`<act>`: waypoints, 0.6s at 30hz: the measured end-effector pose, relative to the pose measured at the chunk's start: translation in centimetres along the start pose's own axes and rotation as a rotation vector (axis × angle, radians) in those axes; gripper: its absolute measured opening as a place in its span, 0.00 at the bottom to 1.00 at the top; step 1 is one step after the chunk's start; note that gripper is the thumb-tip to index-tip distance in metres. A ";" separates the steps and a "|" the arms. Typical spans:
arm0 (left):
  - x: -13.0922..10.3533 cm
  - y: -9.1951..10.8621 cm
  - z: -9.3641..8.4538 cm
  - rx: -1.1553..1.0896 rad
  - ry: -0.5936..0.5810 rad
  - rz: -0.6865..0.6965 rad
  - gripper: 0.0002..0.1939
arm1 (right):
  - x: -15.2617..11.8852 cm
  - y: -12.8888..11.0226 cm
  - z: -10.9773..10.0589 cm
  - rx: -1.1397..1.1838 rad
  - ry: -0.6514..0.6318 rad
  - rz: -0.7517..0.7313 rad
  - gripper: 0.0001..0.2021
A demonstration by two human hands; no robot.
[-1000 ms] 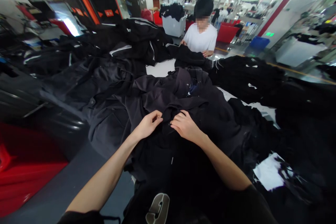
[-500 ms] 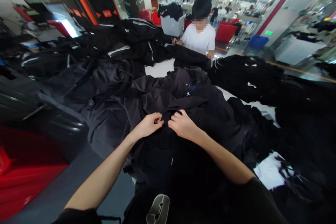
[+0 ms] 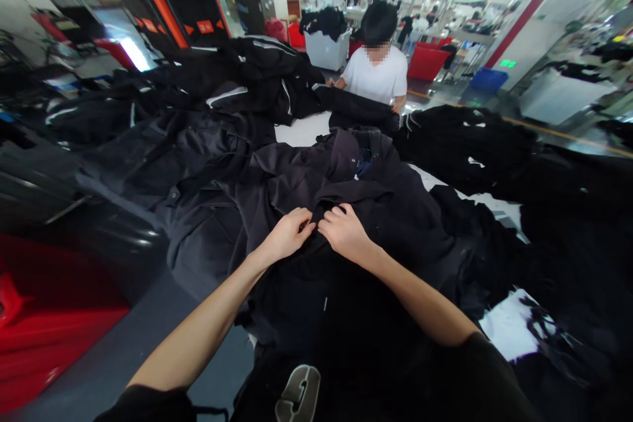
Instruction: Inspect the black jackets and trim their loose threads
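Observation:
A dark garment (image 3: 297, 178), perhaps a jacket, lies rumpled on the table right in front of me, with a button and a bluish label area near its collar. My left hand (image 3: 291, 232) pinches a fold of its cloth from the left. Close beside it, nearly touching, my right hand (image 3: 345, 231) has its fingers curled over the same fold. The fingertips of both hands are partly hidden in the dark fabric.
Across the table a person in a white shirt (image 3: 378, 72) handles a black garment (image 3: 359, 102). Black clothes (image 3: 459, 151) lie heaped to the right, more (image 3: 267, 72) at the far left. A red bin (image 3: 59, 323) stands on the floor at lower left.
My left hand has shifted slightly right and up, closer to my right hand. The raised fold of cloth between and beyond them has changed shape a little.

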State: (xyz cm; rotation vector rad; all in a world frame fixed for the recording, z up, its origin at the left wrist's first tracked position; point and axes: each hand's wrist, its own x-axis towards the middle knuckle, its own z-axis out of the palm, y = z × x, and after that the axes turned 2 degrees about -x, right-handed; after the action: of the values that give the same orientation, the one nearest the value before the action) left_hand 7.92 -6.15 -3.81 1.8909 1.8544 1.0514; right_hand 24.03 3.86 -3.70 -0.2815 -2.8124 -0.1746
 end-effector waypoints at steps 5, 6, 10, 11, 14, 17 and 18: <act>-0.3 -0.6 0.4 0.059 -0.021 0.033 0.08 | 0.0 -0.2 0.8 0.007 -0.009 0.056 0.14; -0.4 -0.7 0.5 0.060 -0.025 0.038 0.08 | 0.0 -0.3 0.8 0.008 -0.012 0.063 0.14; -0.7 -0.9 0.9 0.046 -0.033 0.031 0.07 | 0.2 -0.2 0.7 0.010 -0.056 0.053 0.12; -0.7 -1.0 1.0 0.043 -0.029 0.020 0.07 | 0.3 -0.1 0.7 0.009 -0.070 0.046 0.12; -0.8 -1.0 1.2 0.039 -0.003 -0.011 0.08 | 0.5 0.0 0.6 0.007 -0.105 0.040 0.11; -0.9 -0.9 1.3 0.036 0.014 -0.020 0.08 | 0.8 0.0 0.6 0.011 -0.120 0.042 0.11; -0.9 -1.0 1.3 0.036 0.013 -0.021 0.08 | 0.8 0.0 0.6 0.011 -0.123 0.045 0.11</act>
State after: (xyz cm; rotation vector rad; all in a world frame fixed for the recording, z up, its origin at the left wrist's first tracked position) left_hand 8.18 -6.51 -5.62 1.8841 1.9090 1.0327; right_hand 23.09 4.13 -3.97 -0.3642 -2.9247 -0.1356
